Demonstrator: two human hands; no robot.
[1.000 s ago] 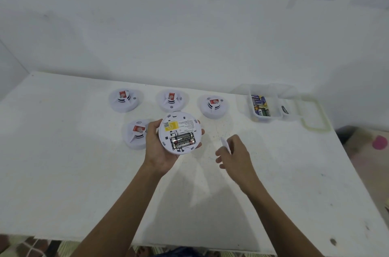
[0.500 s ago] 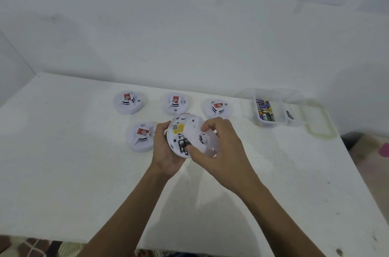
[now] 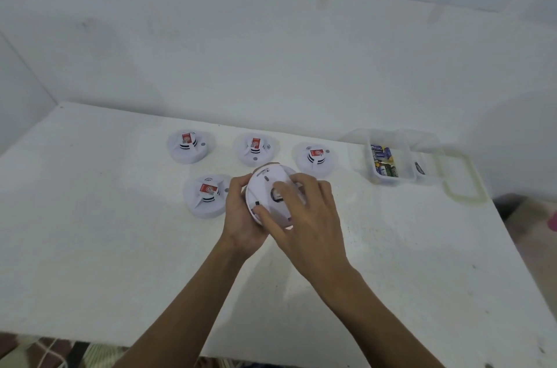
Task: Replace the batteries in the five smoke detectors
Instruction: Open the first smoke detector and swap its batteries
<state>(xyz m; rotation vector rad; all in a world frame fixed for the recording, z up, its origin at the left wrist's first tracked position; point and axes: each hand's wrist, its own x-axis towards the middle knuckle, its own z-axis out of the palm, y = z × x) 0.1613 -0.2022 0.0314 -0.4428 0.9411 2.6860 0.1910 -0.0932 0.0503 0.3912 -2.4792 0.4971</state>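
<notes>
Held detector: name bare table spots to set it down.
Bare table left of the left hand, in front of the near detector; right of the right hand, in front of the battery box. Crowded: the back row of detectors.

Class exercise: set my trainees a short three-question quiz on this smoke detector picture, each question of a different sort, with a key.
1. How many smoke detectors lie on the table, out of hand?
2. True or false: the battery box stands to the right of them.
3. The lifted detector is held by: A one hand; B both hands; C no hand.
Key: 1. four; 2. true; 3. B, the left hand and right hand both grip it.
</notes>
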